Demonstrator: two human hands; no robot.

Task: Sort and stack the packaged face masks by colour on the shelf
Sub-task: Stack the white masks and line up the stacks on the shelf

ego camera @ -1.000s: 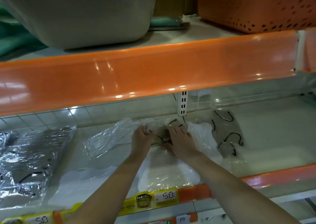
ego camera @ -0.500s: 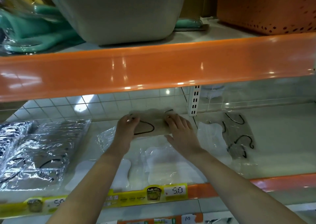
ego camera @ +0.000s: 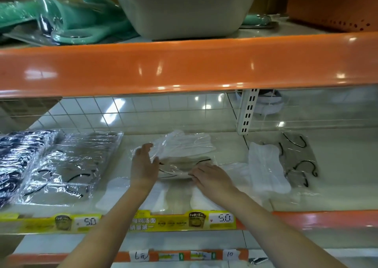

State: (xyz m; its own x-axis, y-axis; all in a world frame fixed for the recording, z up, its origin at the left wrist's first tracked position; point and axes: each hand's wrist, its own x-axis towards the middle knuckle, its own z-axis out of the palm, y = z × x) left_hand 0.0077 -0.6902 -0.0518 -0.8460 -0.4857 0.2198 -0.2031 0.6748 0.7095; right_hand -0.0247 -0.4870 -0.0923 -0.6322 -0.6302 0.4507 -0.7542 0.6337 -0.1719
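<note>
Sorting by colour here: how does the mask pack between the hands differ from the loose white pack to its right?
The held pack shows a grey-beige mask with black ear loops; the white pack shows no dark loops. The held pack lies crosswise, the left hand and right hand on its ends; the white pack is untouched. Both are in clear wrap.

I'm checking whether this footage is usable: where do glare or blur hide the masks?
Head view: glare streaks the wrapped grey mask stack at left; ceiling lights reflect on the orange shelf lip; the green items above are motion-blurred; wide-angle bends the shelf edges.

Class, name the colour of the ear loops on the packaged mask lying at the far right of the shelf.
Black ear loops on a grey mask, seen in the head view.
</note>
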